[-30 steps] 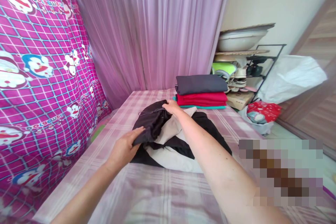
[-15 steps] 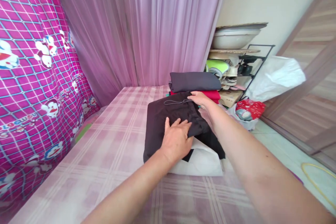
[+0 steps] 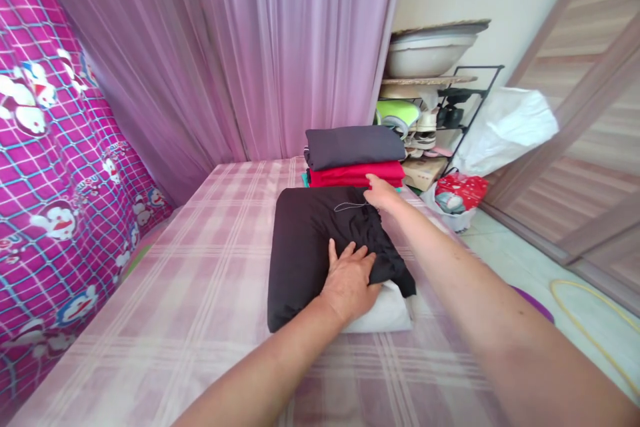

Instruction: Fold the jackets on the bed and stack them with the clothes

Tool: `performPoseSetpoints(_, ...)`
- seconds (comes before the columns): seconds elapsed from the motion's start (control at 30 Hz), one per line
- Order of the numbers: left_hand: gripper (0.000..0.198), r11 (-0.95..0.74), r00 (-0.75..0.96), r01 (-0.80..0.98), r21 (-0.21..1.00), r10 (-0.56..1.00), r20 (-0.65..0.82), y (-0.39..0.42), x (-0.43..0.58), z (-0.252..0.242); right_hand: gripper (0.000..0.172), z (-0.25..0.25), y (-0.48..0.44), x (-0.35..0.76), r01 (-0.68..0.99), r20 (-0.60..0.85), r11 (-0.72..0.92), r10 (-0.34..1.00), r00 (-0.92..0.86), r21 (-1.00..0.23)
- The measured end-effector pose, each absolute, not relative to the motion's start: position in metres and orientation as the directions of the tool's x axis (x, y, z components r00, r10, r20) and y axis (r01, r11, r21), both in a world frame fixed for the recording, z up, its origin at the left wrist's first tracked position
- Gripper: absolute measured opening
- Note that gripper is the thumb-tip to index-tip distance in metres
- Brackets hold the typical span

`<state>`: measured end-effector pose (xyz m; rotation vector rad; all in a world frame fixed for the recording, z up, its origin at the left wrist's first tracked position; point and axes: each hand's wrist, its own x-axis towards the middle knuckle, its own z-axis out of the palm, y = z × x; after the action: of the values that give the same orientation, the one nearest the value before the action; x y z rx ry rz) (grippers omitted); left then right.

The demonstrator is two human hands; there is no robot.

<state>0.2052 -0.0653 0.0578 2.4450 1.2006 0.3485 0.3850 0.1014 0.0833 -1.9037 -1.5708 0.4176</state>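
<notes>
Black drawstring pants point(image 3: 300, 240) lie folded on the bed, with the gathered waistband along their right side and a thin grey drawstring loop near the far corner. My left hand point(image 3: 350, 280) rests flat on their near right part, fingers spread. At the far right corner, my right hand point(image 3: 384, 195) has its fingers closed on the waistband edge, the index finger partly stretched out. White cloth point(image 3: 387, 310) shows from under the near right side of the pants. Just beyond is a stack of folded clothes, a dark grey one point(image 3: 355, 147) over a red one point(image 3: 345, 175).
The plaid bed sheet point(image 3: 200, 267) spreads around the pants. Purple curtains point(image 3: 300, 47) hang behind, and a pink patterned cloth point(image 3: 60, 167) hangs at left. A rack point(image 3: 470, 107) with shoes and basins point(image 3: 430, 53) stands at right, beside plastic bags point(image 3: 505, 127).
The waistband side of the pants now lies flatter and covers more of the white cloth. My right hand has come slightly nearer with the corner; the camera view has shifted right.
</notes>
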Motion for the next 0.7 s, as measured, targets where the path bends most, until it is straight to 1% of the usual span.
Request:
performPoseSetpoints(0.03,0.054,-0.564,0.610,0.698,0.441,0.791,0.048,-0.066,0.205,0.058,0.060,0.090,0.099,0.377,0.795,0.228,-0.023,0.952,0.202,-0.607)
performPoseSetpoints(0.07,0.056,-0.573,0.616,0.696,0.433,0.786,0.048,-0.066,0.205,0.058,0.059,0.095,0.096,0.367,0.825,0.311,0.066,0.941,0.137,-0.562)
performPoseSetpoints(0.1,0.059,-0.580,0.623,0.696,0.423,0.781,0.045,-0.066,0.205,0.059,0.056,0.098,0.092,0.357,0.843,0.367,0.158,0.929,0.051,-0.515)
performPoseSetpoints(0.13,0.061,-0.585,0.628,0.698,0.413,0.777,0.039,-0.066,0.206,0.060,0.051,0.097,0.089,0.346,0.849,0.379,0.229,0.925,-0.036,-0.476)
performPoseSetpoints(0.17,0.064,-0.589,0.633,0.701,0.402,0.774,0.030,-0.067,0.206,0.061,0.047,0.094,0.085,0.336,0.855,0.350,0.265,0.931,-0.106,-0.446)
performPoseSetpoints(0.23,0.068,-0.594,0.642,0.711,0.377,0.766,-0.003,-0.069,0.208,0.062,0.045,0.080,0.081,0.322,0.882,0.246,0.266,0.953,-0.179,-0.388)
performPoseSetpoints(0.3,0.075,-0.600,0.653,0.721,0.347,0.756,-0.051,-0.075,0.210,0.065,0.049,0.063,0.079,0.318,0.914,0.160,0.228,0.970,-0.183,-0.337)
performPoseSetpoints(0.37,0.079,-0.614,0.669,0.721,0.320,0.737,-0.094,-0.083,0.209,0.074,0.052,0.049,0.080,0.320,0.927,0.115,0.204,0.978,-0.176,-0.316)
performPoseSetpoints(0.4,0.076,-0.628,0.686,0.710,0.317,0.719,-0.111,-0.087,0.207,0.081,0.053,0.044,0.080,0.322,0.928,0.103,0.199,0.979,-0.175,-0.314)
performPoseSetpoints(0.43,0.068,-0.642,0.705,0.693,0.327,0.698,-0.124,-0.090,0.203,0.090,0.053,0.040,0.080,0.324,0.929,0.102,0.198,0.979,-0.175,-0.312)
performPoseSetpoints(0.5,0.046,-0.663,0.740,0.653,0.367,0.662,-0.120,-0.089,0.189,0.111,0.054,0.036,0.078,0.325,0.933,0.131,0.197,0.978,-0.164,-0.302)
performPoseSetpoints(0.53,0.042,-0.656,0.735,0.649,0.386,0.671,-0.096,-0.084,0.181,0.121,0.053,0.035,0.076,0.325,0.936,0.157,0.200,0.975,-0.159,-0.290)
performPoseSetpoints(0.57,0.044,-0.645,0.708,0.662,0.382,0.705,-0.036,-0.075,0.172,0.130,0.053,0.035,0.075,0.325,0.939,0.184,0.208,0.970,-0.161,-0.273)
performPoseSetpoints(0.63,0.043,-0.619,0.615,0.718,0.318,0.778,0.126,-0.048,0.155,0.139,0.052,0.034,0.072,0.322,0.946,0.222,0.223,0.960,-0.171,-0.236)
performPoseSetpoints(0.67,0.043,-0.588,0.561,0.762,0.271,0.809,0.176,-0.031,0.148,0.138,0.052,0.034,0.070,0.321,0.948,0.228,0.226,0.958,-0.174,-0.224)
performPoseSetpoints(0.7,0.044,-0.533,0.499,0.812,0.238,0.845,0.190,-0.015,0.142,0.132,0.052,0.033,0.069,0.321,0.950,0.225,0.223,0.959,-0.173,-0.219)
